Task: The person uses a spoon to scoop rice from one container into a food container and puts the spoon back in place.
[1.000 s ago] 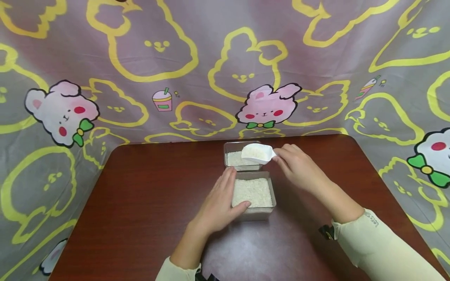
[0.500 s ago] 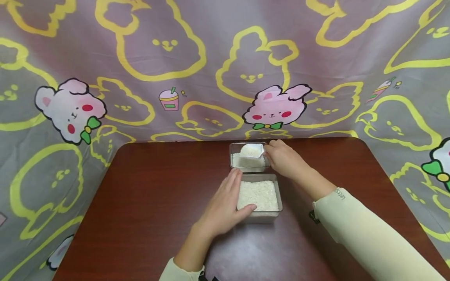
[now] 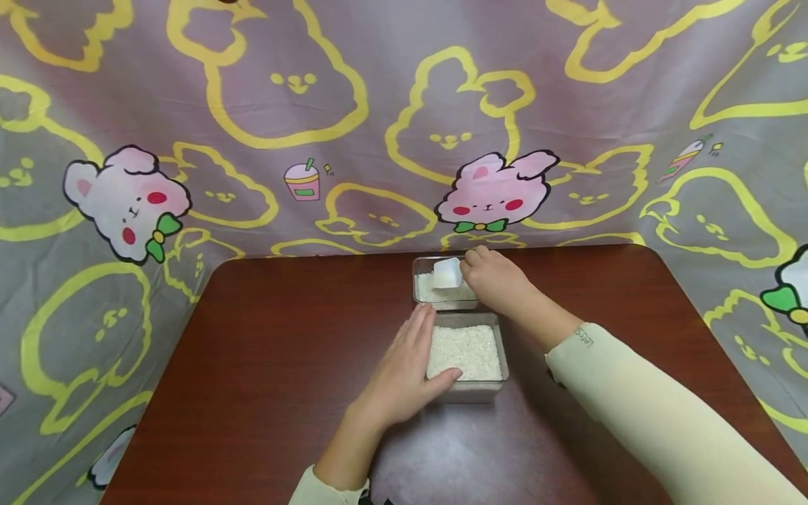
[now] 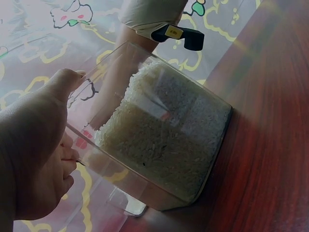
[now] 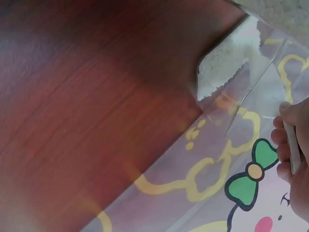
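Observation:
In the head view, my right hand (image 3: 495,277) grips the handle of a white plastic scoop (image 3: 447,272). The scoop is tipped over the far clear container (image 3: 445,305), which has white rice (image 3: 426,284) in it. Closer to me stands a second clear container (image 3: 470,394), filled higher with rice (image 3: 467,351). Against its left side rests my left hand (image 3: 398,379), fingers straight along the wall and thumb over the front rim. The left wrist view shows this container (image 4: 159,203) from the side. The scoop handle (image 5: 292,147) lies within curled fingers in the right wrist view.
Both containers stand one behind the other on a reddish-brown wooden table (image 3: 271,365). A curtain (image 3: 360,84) printed with cartoon figures hangs behind the table and along its sides.
My right hand has moved left and turned, bringing the scoop over the far container and tipping it; the rice seen in the scoop is mostly gone from view. My left hand stays at the near container.

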A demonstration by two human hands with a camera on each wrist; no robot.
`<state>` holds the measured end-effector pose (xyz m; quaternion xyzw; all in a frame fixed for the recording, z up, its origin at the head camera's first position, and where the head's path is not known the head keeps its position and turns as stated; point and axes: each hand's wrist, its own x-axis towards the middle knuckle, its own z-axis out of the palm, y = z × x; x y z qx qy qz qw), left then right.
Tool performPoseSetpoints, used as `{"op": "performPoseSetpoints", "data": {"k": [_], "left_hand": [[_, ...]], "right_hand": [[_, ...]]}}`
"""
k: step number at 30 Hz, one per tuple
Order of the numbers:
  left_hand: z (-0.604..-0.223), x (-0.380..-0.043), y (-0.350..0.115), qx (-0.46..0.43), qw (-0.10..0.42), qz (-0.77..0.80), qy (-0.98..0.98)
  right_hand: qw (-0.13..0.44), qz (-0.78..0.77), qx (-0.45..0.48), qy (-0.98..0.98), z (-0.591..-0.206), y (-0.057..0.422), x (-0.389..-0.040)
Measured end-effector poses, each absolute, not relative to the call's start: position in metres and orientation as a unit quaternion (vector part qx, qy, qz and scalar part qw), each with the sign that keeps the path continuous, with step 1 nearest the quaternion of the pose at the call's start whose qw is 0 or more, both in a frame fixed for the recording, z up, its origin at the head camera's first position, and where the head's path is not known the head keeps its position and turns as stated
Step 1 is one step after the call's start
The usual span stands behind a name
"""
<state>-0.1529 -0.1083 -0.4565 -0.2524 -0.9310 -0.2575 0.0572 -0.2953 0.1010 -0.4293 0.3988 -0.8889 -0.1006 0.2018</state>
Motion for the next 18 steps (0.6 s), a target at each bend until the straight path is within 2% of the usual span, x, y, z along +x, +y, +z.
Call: {"op": "performPoseSetpoints", "data": {"k": [13, 18], "left_hand": [[-0.456, -0.152, -0.107, -0.257, 0.067, -0.260, -0.929], [-0.457, -0.152, -0.107, -0.257, 0.071, -0.263, -0.927]], "right_hand": [[0.215, -0.135, 0.384, -0.888, -0.415, 0.109, -0.288], [0.179, -0.082, 0.362, -0.911, -0.413, 0.115, -0.287]]}}
